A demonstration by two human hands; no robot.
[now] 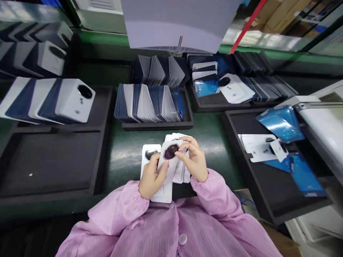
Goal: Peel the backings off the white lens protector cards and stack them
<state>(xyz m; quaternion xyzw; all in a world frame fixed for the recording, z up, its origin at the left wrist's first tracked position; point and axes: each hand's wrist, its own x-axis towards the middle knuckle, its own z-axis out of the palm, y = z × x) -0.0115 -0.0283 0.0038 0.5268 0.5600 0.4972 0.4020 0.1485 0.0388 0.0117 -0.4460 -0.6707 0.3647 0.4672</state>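
Observation:
In front of my chest, my left hand (pixel 150 181) grips a white phone back cover (pixel 168 174) by its left side, thumb on the face. The cover is tilted and has a dark, rounded camera window near its top. My right hand (pixel 197 162) is closed at the cover's upper right, thumb and forefinger at the edge of the camera window. Anything small between those fingertips is hidden. Beneath and behind lie more white covers: one on the left (pixel 151 147), several overlapping on the right (pixel 178 176), and one lower down (pixel 164 194).
A black tray (pixel 158 125) ahead holds rows of blue and white covers. On the left, a larger black tray (pixel 53 160) carries a fanned stack (pixel 72 100). The right-hand tray (pixel 257 185) holds white pieces and blue film packets (pixel 284 125). A white panel (pixel 179 25) hangs overhead.

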